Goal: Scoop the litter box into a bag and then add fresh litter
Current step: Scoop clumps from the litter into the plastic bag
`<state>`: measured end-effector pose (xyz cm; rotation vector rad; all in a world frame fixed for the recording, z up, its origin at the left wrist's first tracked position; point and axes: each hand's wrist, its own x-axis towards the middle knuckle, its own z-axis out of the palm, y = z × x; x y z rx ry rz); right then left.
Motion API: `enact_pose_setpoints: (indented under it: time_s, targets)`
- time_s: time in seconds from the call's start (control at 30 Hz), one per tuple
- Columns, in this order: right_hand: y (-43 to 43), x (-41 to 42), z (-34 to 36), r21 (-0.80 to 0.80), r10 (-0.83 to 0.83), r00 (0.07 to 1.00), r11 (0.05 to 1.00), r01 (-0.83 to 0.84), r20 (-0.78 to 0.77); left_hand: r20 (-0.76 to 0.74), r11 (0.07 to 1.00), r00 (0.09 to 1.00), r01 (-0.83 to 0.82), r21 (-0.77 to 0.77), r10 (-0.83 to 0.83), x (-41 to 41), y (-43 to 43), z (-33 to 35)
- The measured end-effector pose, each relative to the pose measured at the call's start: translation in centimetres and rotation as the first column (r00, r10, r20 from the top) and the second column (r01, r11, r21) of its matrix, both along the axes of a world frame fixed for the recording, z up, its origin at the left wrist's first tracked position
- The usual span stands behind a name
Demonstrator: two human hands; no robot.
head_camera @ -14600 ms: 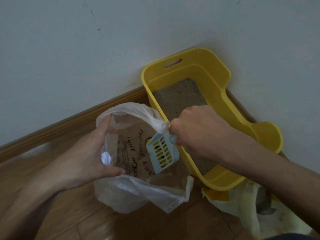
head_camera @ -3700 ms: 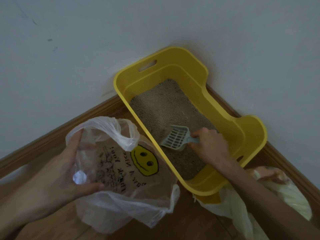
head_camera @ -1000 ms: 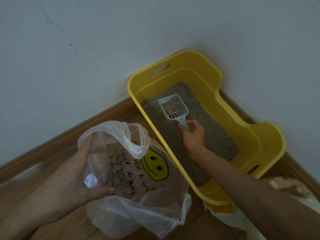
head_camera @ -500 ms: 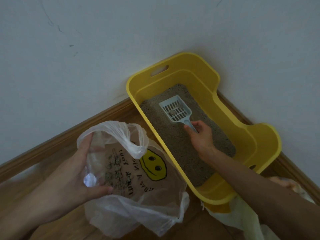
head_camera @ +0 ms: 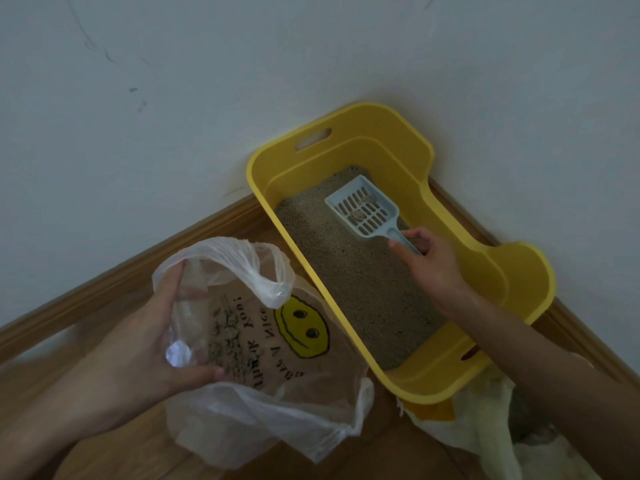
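A yellow litter box sits in the wall corner, holding grey-brown litter. My right hand grips the handle of a pale blue slotted scoop lifted over the far part of the litter, with a few clumps lying in it. My left hand holds open a clear plastic bag with a yellow smiley face, on the floor left of the box. Scooped clumps lie inside the bag.
White walls meet behind the box, with a wooden skirting board along the floor. A pale yellow-white bag lies at the box's near right end. Wooden floor shows below the clear bag.
The scoop has risen out of the litter and shifted right, now carrying a few clumps. My left hand and the bag stay where they were.
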<state>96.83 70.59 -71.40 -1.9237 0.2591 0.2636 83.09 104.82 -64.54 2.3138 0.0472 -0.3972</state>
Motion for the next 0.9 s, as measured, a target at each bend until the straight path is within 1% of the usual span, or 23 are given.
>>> enact_pose_setpoints:
  time_s: [0.3, 0.53, 0.63, 0.73, 0.8, 0.9]
  targets:
    - [-1.7, -1.8, 3.6, -0.044, 0.086, 0.996, 0.995, -0.085, 0.031, -0.032, 0.999, 0.999, -0.022, -0.026, 0.021, 0.1, -0.7, 1.0]
    - [-2.8, -3.1, 7.9, -0.091, 0.263, 0.963, 0.962, -0.257, 0.059, -0.070, 0.999, 0.996, -0.048, -0.013, 0.047, 0.0, -0.7, 1.7]
    - [-3.5, -4.3, 9.6, -0.141, 0.387, 0.921, 0.916, -0.377, 0.053, -0.072, 0.998, 0.996, -0.054, -0.025, 0.052, -0.3, -0.7, 1.9]
    - [-4.0, -5.2, 10.6, -0.229, 0.514, 0.858, 0.835, -0.500, 0.005, -0.080, 0.999, 0.996, -0.051, -0.015, 0.050, -0.4, -0.3, 1.8]
    - [-4.0, -5.8, 11.1, -0.240, 0.559, 0.828, 0.800, -0.550, -0.036, -0.083, 0.999, 0.995, -0.051, -0.006, 0.050, -0.4, -0.1, 1.8]
    - [-3.5, -6.3, 11.7, -0.229, 0.588, 0.804, 0.774, -0.591, -0.088, -0.088, 0.999, 0.995, -0.053, 0.009, 0.053, -0.4, -0.3, 1.8]
